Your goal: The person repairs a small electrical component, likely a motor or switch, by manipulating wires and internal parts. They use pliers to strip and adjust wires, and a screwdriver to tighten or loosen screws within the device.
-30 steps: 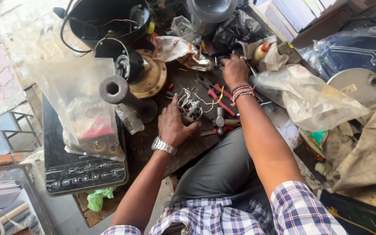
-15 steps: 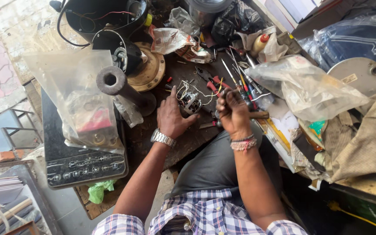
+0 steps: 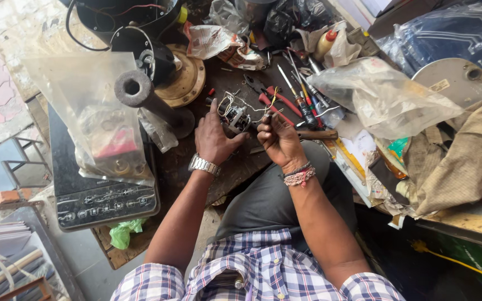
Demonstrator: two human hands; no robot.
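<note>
Motor [image 3: 235, 118] gripped by left hand [image 3: 214, 138]; wire [image 3: 271, 106] pinched by right hand [image 3: 279, 139]. Thin wire could be snapped if overpulled.

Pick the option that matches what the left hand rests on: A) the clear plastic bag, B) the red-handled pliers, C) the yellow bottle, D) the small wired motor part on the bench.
D: the left hand lies against the small wired motor part at the middle of the bench, with the right hand just beside it.

Shiny metal motor part [image 3: 235, 118], matt worn wood bench [image 3: 235, 167], glossy clear plastic bag [image 3: 383, 97].
</note>
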